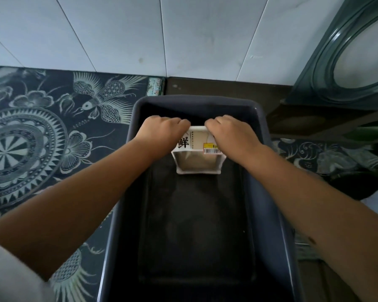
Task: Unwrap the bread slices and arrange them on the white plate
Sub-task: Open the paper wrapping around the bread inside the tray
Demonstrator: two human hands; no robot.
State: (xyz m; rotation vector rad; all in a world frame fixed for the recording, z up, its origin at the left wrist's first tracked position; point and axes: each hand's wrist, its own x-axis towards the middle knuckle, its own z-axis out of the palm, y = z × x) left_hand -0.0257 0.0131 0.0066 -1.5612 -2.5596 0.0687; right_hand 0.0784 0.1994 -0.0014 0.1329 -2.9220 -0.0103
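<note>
Both hands reach into a deep dark plastic bin (268, 192) that stands on a worktop spread with a dark cloth (42, 131) printed with pale flowers and a butterfly. In the far half of the bin sits the wrapped bread package (196, 149), a white-edged clear wrapper with a large black printed character on its left and a yellow barcode sticker (212, 148) on its right; the pale bread shows through the film, and the package's near end faces the camera as a white-framed window. The left hand (162, 136) lies over the package's left top, fingers curled down at its far edge, its grip closed on the wrapper there. The right hand (229, 136) mirrors it on the right, fingers bent over the same far edge and clamped on the wrapper, the knuckles of the two hands nearly meeting. The rest of the bin floor is bare and dark. Behind the bin rises a pale tiled wall (140, 33), and at the upper right stands a greenish frame with a round opening (336, 62).
</note>
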